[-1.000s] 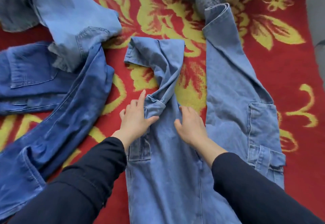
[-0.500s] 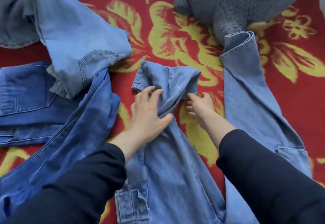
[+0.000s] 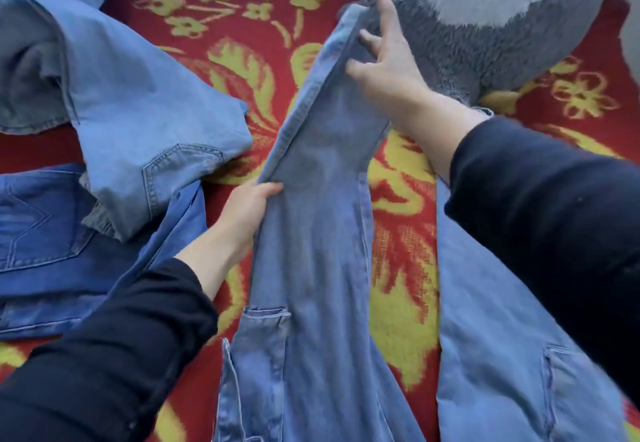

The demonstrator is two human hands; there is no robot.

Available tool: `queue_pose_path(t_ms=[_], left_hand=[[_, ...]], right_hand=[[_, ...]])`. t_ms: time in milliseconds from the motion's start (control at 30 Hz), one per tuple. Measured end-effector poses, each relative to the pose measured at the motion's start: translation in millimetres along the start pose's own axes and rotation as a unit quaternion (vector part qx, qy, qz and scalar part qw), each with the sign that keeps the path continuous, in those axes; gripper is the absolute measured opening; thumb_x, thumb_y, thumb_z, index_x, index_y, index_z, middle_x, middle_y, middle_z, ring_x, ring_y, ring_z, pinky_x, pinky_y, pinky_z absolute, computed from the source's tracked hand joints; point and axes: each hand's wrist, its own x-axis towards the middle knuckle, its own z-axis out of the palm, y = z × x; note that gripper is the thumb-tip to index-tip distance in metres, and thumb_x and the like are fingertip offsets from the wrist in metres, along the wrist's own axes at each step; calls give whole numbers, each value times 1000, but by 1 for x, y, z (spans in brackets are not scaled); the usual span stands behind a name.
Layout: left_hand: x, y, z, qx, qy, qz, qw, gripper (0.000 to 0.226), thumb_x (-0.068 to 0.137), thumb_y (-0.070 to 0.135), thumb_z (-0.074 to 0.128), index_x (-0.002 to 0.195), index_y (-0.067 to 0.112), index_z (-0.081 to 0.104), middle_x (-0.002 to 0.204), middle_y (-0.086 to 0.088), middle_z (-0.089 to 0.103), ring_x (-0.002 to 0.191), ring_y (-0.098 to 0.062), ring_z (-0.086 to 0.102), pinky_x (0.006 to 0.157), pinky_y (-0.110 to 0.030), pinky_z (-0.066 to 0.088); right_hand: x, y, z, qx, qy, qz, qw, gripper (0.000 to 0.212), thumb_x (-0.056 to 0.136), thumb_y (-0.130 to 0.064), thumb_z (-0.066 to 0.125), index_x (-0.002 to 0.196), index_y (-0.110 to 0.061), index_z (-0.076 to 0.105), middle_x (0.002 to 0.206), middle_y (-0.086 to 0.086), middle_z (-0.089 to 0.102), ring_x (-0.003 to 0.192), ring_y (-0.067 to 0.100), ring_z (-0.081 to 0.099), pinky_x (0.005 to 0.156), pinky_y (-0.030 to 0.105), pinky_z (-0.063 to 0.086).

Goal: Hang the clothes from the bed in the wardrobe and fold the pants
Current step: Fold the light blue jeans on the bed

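Here, my two hands are holding one leg of the light blue jeans (image 3: 322,233) stretched between them, running up the middle of the view. My left hand (image 3: 249,206) is gripping the leg's left edge about midway along, fingers curled round the stitched seam. My right hand (image 3: 388,63) is reaching farther away, at the hem end of the same leg. Its thumb and lower fingers are pinching the cloth there, while one finger is sticking straight up.

The leg is looking taut and folded lengthwise, narrow at the hem and widening towards me. It is mid-blue denim with a doubled seam along its left side. A flapped cargo pocket (image 3: 266,330) is showing lower down, near my left sleeve (image 3: 114,355). The jeans' other leg (image 3: 502,355) is lying flat to the right, partly hidden under my right sleeve (image 3: 540,219). Both sleeves are black.

Everything is lying on a red blanket (image 3: 398,251) patterned with yellow flowers. To the left, a paler pair of jeans (image 3: 145,119) is lying crumpled with a back pocket facing up. It is overlapping a dark blue pair (image 3: 41,233) at the left edge. A grey plush toy (image 3: 485,53) is sitting at the top right, just behind my right hand. Whether the hem is touching its fur I cannot tell.
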Motion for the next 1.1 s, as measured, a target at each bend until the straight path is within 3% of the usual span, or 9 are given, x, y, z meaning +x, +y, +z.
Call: queue_pose_path(t_ms=[100,233,367,500,600,700,800,1000,1100], left_hand=[[20,-10,-8,58,82,2,995,20,95,24,55,113,17,62,116,-6,67,108,-25,63,99,-44,48],[22,-40,-17,137,97,16,986,33,88,19,67,119,14,56,104,1,65,82,-8,63,66,-21,51],[20,-59,-23,144,100,18,984,22,87,27,68,105,14,62,96,5,66,78,-4,62,58,-17,48],[13,-67,-31,187,42,34,981,8,92,25,61,89,23,68,97,5,71,84,-8,66,70,-25,52],[9,-61,-32,199,94,144,965,10,96,26,56,97,22,66,91,9,69,81,-4,62,73,-24,52],[3,-65,-23,205,152,129,958,15,96,32,54,101,19,59,94,5,63,86,-11,57,77,-29,47],[-12,-78,-22,240,151,58,957,33,94,42,53,111,14,55,99,5,58,88,-10,54,74,-25,40],[-92,-126,-46,287,115,11,951,34,88,48,61,98,15,59,90,2,61,80,-14,55,71,-28,38],[-106,-125,-55,334,164,72,925,30,89,41,62,98,12,59,84,-1,58,81,-23,56,70,-30,36]], right_hand=[[2,7,6,-54,-84,46,994,83,83,11,40,153,-27,17,154,9,32,127,18,49,66,22,48],[-54,73,13,-302,-79,173,934,59,86,-9,48,144,-13,37,143,11,46,127,29,47,95,32,42],[-126,120,23,-254,-93,325,906,33,81,-44,62,82,-12,56,79,5,60,69,25,58,56,31,42],[-140,131,22,-233,-110,318,912,28,76,-11,55,57,-15,35,53,0,36,48,18,33,46,26,22],[-127,120,14,-209,-46,251,944,18,78,-1,54,63,-9,52,61,1,49,55,17,43,49,26,30],[-142,117,11,-192,-35,201,960,9,88,-10,55,95,-13,59,89,0,61,78,17,56,64,30,44],[-182,127,2,-214,-77,236,945,14,87,-19,58,97,-10,55,90,5,62,83,28,59,71,41,51],[-288,127,-6,-202,-204,297,911,17,86,-35,62,77,-21,61,75,-5,64,76,17,61,63,29,46],[-315,129,-5,-377,-149,236,883,23,93,-34,55,89,-11,56,93,12,64,94,34,58,73,40,43]])
